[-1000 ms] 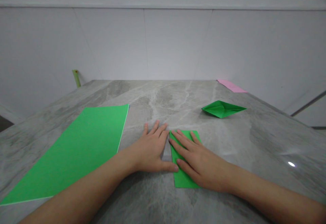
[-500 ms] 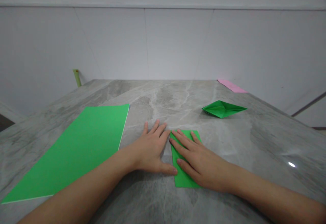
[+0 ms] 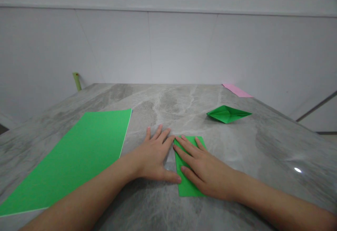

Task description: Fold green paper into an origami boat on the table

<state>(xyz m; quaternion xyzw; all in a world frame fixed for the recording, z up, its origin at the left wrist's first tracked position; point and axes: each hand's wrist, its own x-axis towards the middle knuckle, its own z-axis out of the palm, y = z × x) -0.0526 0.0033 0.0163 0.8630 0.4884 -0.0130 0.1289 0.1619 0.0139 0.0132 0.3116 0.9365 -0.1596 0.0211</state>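
A small folded green paper [image 3: 186, 186] lies flat on the grey marble table [image 3: 237, 154] in front of me. My right hand [image 3: 204, 168] rests palm down on it with its fingers stretched out, covering most of the sheet. My left hand [image 3: 155, 154] lies flat on the table just left of the paper, fingers spread, its thumb tip touching the paper's left edge. Neither hand grips anything.
A large green sheet [image 3: 76, 154] lies on the table to the left. A folded green paper boat shape [image 3: 228, 114] sits at the right rear, with a pink sheet [image 3: 237, 90] beyond it by the white wall. A small green strip [image 3: 77, 81] leans at the far left corner.
Both hands have stayed flat in the same place on and beside the folded paper. Only the view has shifted slightly.
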